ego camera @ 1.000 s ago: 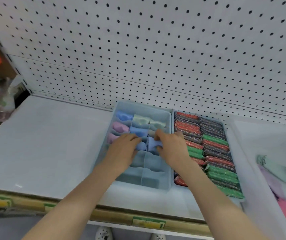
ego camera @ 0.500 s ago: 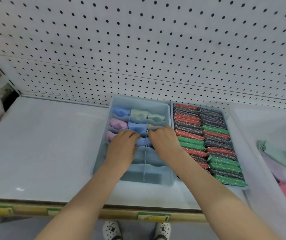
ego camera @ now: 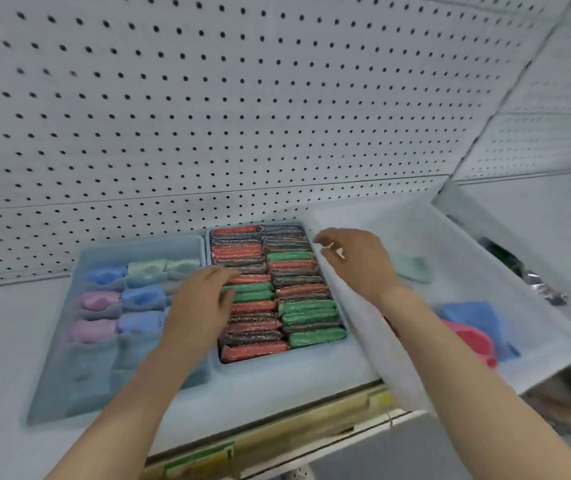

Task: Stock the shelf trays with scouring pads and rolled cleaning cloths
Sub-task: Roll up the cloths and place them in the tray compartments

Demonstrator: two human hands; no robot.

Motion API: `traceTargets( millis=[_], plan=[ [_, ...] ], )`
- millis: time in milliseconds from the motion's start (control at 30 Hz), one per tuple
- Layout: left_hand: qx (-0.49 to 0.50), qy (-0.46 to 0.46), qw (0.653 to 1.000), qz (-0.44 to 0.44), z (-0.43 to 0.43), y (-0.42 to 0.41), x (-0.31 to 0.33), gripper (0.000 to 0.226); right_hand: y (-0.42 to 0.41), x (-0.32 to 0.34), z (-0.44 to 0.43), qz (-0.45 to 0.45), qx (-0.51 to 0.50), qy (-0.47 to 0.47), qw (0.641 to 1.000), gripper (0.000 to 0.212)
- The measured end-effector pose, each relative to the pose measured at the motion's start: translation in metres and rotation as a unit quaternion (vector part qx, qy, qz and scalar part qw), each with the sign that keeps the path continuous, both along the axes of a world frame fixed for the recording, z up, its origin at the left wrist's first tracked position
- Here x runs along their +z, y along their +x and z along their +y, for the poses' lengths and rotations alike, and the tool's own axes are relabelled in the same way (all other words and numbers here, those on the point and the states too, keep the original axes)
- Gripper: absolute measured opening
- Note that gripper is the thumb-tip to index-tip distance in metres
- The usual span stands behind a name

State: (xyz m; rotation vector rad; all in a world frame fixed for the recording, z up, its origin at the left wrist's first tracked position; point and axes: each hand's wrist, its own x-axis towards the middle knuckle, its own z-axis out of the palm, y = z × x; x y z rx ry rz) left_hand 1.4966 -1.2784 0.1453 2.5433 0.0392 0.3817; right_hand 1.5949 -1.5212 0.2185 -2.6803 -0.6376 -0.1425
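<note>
A light blue divided tray (ego camera: 80,386) on the white shelf holds rolled cloths (ego camera: 104,274) in blue, mint and pink in its back compartments; the front ones show no cloths. Right of it, a second tray (ego camera: 311,355) is packed with red, green and dark scouring pads (ego camera: 306,308). My left hand (ego camera: 199,308) hovers with loose fingers over the border between the two trays and holds nothing. My right hand (ego camera: 356,263) is open and empty above the left wall of a clear plastic bin (ego camera: 356,327), which holds loose mint (ego camera: 412,268), blue (ego camera: 472,318) and pink (ego camera: 469,337) cloths.
A white pegboard wall (ego camera: 208,116) rises straight behind the trays. The shelf's front edge carries a price rail with green and yellow labels (ego camera: 204,460). The clear bin overhangs the shelf on the right, with dark items (ego camera: 505,263) beyond it.
Both hands have let go of the blue cloth in the divided tray. My right hand has swung right to the clear bin, my left has drifted right, and the view has turned right.
</note>
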Motion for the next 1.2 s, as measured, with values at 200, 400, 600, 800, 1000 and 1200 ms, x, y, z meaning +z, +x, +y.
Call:
traceTargets(
  millis=[200, 400, 600, 800, 1000, 1200],
  plan=[
    [-0.101, 0.024, 0.995, 0.0, -0.088, 0.035, -0.001, 0.028, 0.038, -0.035, -0.107, 0.193, -0.094, -0.186, 0.959, 0.045],
    [-0.078, 0.04, 0.994, 0.063, -0.098, 0.035, -0.012, 0.034, 0.069, -0.045, -0.115, 0.135, -0.089, -0.203, 0.966, 0.042],
    [-0.048, -0.035, 0.998, 0.018, -0.102, 0.038, 0.035, 0.043, 0.092, 0.043, -0.116, 0.256, -0.01, 0.24, 0.936, 0.007],
    [-0.05, -0.203, 0.975, -0.072, -0.119, 0.067, 0.133, 0.066, 0.08, 0.122, -0.073, 0.247, 0.149, 0.338, 0.896, 0.011],
    [-0.029, -0.167, 0.984, -0.056, -0.095, 0.085, 0.174, 0.026, 0.067, 0.172, -0.033, 0.253, 0.217, 0.496, 0.802, 0.008],
    [0.021, -0.18, 0.979, -0.094, -0.061, 0.068, 0.184, 0.054, 0.071, 0.176, -0.013, 0.12, 0.181, 0.397, 0.892, 0.01]
  ],
)
